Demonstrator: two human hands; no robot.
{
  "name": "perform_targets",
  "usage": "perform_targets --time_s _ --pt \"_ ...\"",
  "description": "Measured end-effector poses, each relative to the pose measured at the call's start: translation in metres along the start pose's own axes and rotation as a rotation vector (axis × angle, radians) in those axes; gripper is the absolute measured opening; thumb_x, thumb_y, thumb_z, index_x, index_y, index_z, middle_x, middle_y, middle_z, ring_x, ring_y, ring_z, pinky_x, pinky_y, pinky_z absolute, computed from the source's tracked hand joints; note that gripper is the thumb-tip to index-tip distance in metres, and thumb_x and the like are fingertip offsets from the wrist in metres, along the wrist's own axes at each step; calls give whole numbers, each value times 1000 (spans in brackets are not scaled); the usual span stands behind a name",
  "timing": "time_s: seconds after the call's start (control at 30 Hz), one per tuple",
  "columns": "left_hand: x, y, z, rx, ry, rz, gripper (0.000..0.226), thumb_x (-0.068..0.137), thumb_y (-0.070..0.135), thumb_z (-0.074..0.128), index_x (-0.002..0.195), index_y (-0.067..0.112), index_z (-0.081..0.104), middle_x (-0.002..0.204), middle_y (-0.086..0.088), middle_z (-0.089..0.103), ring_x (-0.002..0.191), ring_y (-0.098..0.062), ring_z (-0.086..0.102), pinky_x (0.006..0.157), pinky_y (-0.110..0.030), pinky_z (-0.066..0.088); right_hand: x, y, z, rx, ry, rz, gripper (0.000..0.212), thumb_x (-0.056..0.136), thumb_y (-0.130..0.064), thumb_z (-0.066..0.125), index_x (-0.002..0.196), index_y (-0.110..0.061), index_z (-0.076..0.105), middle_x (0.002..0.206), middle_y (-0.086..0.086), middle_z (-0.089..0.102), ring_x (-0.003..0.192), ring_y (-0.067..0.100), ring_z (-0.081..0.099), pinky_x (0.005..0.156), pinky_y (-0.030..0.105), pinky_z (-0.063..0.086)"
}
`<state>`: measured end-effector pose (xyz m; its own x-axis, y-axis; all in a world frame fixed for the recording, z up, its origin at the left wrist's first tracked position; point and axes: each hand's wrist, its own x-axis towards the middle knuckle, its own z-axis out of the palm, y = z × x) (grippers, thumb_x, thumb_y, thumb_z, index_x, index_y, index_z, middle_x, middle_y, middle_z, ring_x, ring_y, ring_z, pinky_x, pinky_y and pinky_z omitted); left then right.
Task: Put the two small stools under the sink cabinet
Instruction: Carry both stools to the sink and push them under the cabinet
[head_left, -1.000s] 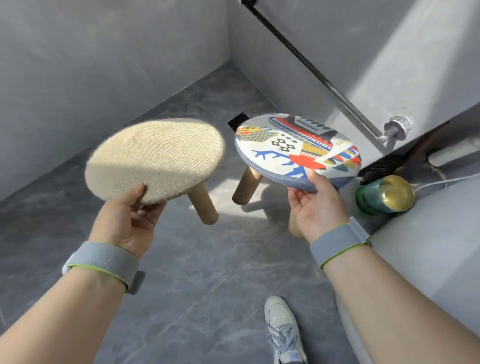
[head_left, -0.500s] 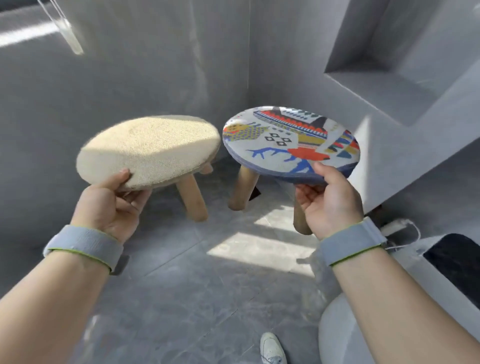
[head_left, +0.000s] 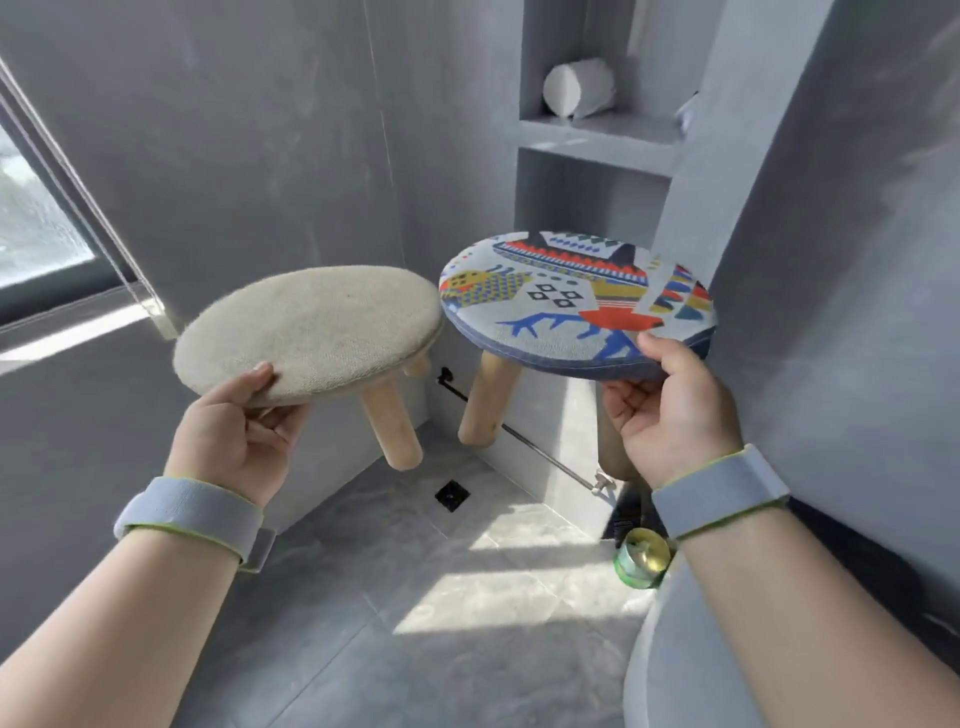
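My left hand (head_left: 236, 439) grips the near rim of a beige fabric-topped stool (head_left: 317, 327) with pale wooden legs, held in the air at chest height. My right hand (head_left: 670, 415) grips the near rim of a stool with a colourful patterned seat (head_left: 566, 296), also held up, just right of the beige one. The two seats almost touch at their edges. Both stools are upright and well above the grey tiled floor. No sink cabinet shows in this view.
Grey walls close in ahead and on the right, with a recessed niche (head_left: 597, 140) holding a white roll (head_left: 579, 88). A floor drain (head_left: 452, 494), a low metal rail (head_left: 540, 452) and a green can (head_left: 641, 558) lie below. A white curved fixture (head_left: 675, 665) is at lower right; a window (head_left: 31, 218) at left.
The view has risen and turned, showing the wall niche and window. Both stools stay gripped in my hands and have come closer together.
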<state>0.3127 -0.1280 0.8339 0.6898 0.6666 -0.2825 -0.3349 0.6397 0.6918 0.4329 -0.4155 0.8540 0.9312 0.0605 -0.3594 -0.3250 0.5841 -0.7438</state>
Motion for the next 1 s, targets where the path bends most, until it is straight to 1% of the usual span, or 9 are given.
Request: perform_targets --time_s 0.13,0.23,0.37,0.47,0.63,0.77,0.9,0.93,1.0 --pt "-33 -3 43 20 -98 -47 13 91 0 52 84 8 59 82 -1 67 73 -13 72 62 -29 60 -43 -53 -30 27 83 -93 4 83 -16 66 84 -15 63 69 4 70 59 15 65 55 24 52" --pt "-59 -19 81 48 -177 -100 13 92 1 52 83 9 58 84 0 65 68 -10 72 59 -26 59 -69 -94 -59 41 131 -165 4 82 -17 66 85 -15 63 64 3 70 57 15 64 54 25 50" --pt "-100 -49 134 54 -288 -174 14 92 1 53 82 8 60 80 -1 69 69 -12 73 62 -30 61 -97 -147 -104 80 181 -252 8 81 -17 67 89 -15 63 66 2 71 55 14 65 53 23 51" --pt "-134 -75 170 78 -364 -199 13 92 2 54 84 9 61 79 0 70 70 -12 73 69 -32 62 -118 -183 -143 99 221 -307 7 81 -17 66 87 -15 63 70 4 69 56 14 64 54 23 50" --pt "-204 -134 226 85 -452 -245 12 92 3 55 83 10 60 72 0 71 64 -12 72 61 -28 61 -157 -247 -222 156 266 -373 14 79 -19 68 91 -16 63 69 2 70 49 12 65 50 20 48" --pt "-265 -190 269 65 -534 -322 10 92 2 54 87 8 60 80 -2 70 64 -12 71 54 -23 57 -201 -297 -289 191 302 -446 4 83 -15 64 83 -16 60 55 0 66 41 11 60 44 16 45" --pt "-316 -242 298 77 -631 -419 9 92 3 54 91 10 59 87 -3 67 67 -11 66 61 -25 60 -246 -330 -344 194 391 -530 1 84 -15 63 85 -15 62 60 1 67 44 11 61 42 17 44" --pt "-319 -245 299 78 -635 -420 9 92 2 54 91 9 60 86 -3 68 67 -12 68 62 -27 61 -250 -332 -346 195 392 -529 2 84 -15 63 83 -15 62 60 0 67 45 11 59 42 17 44" --pt "-351 -275 316 132 -697 -505 10 92 2 53 90 8 60 81 -3 71 69 -14 72 61 -28 61 -283 -342 -377 231 467 -620 6 85 -14 61 79 -15 61 59 0 65 45 11 57 42 16 42"
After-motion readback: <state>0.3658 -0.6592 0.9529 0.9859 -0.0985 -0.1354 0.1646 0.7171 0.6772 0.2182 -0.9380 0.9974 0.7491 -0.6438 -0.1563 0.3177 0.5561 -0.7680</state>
